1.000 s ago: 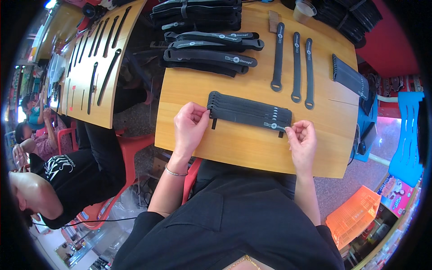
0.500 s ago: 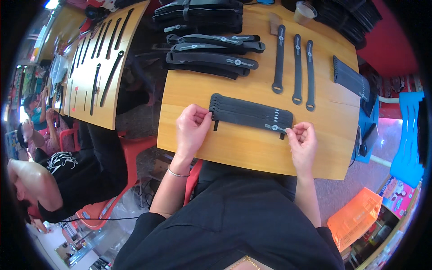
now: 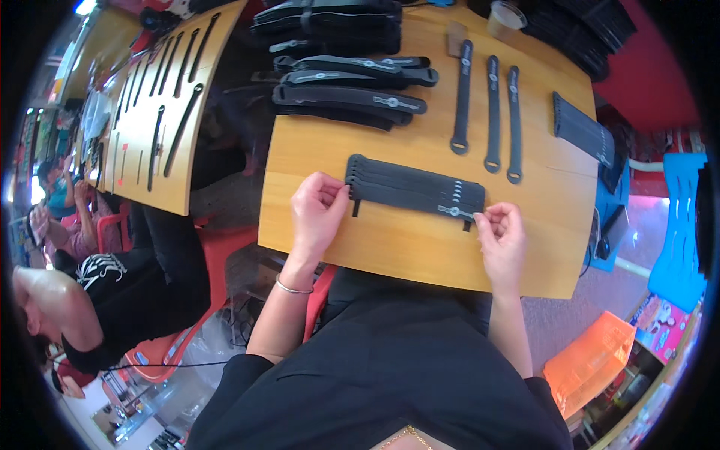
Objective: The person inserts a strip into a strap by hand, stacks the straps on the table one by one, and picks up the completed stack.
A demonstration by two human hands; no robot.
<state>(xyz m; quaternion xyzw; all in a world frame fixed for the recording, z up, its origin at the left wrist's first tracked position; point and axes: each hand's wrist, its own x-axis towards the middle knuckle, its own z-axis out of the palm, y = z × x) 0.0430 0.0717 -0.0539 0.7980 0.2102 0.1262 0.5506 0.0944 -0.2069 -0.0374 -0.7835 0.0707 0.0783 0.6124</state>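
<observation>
Barely anything's been shifted since a second ago; the strap row (image 3: 412,186) is laid on the tabletop (image 3: 405,255), left end pinched by the left hand (image 3: 319,210), lower-right corner by the right hand (image 3: 501,236), both nearly closed.

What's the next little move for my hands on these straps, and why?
I'd probably press the front strap down at both ends: your left hand and right hand pinch it there, it lies along the row of straps behind, and two short strips show past its near edge.

The strap row (image 3: 409,184) looks matt and cloth-like, the table (image 3: 405,246) smooth wood.
</observation>
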